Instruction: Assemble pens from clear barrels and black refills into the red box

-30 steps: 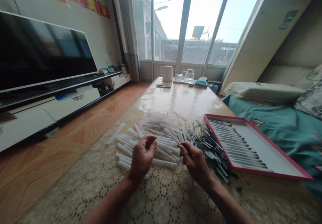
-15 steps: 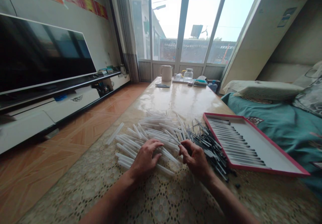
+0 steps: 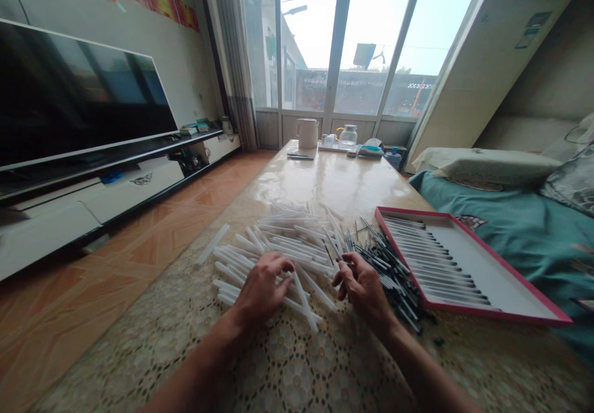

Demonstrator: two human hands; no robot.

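Observation:
My left hand (image 3: pixel 263 284) is over the near side of a pile of translucent white plastic tubes (image 3: pixel 288 221). Its thumb and fingers pinch one white tube (image 3: pixel 304 300), which slants down toward me. To the right, my right hand (image 3: pixel 362 284) is closed around a thin dark rod (image 3: pixel 328 253), whose tip points up and left; part of it is hidden by the fingers. Beside that hand lies a heap of slim black-and-grey rods (image 3: pixel 390 270). A pink-rimmed tray (image 3: pixel 505 270) holds a row of dark-tipped, pen-like sticks (image 3: pixel 440 264).
Small black bits (image 3: pixel 439 342) lie near the tray's front corner. At the table's far end stand a beige jug (image 3: pixel 307 133), a glass pitcher (image 3: pixel 348 137) and a tissue pack (image 3: pixel 370 150). A teal-covered seat (image 3: pixel 520 215) borders the table's right side.
My left hand has drawn back slightly and now pinches a tube, swinging its near end toward me. My right hand has shifted slightly right, and the dark rod in it shows more clearly.

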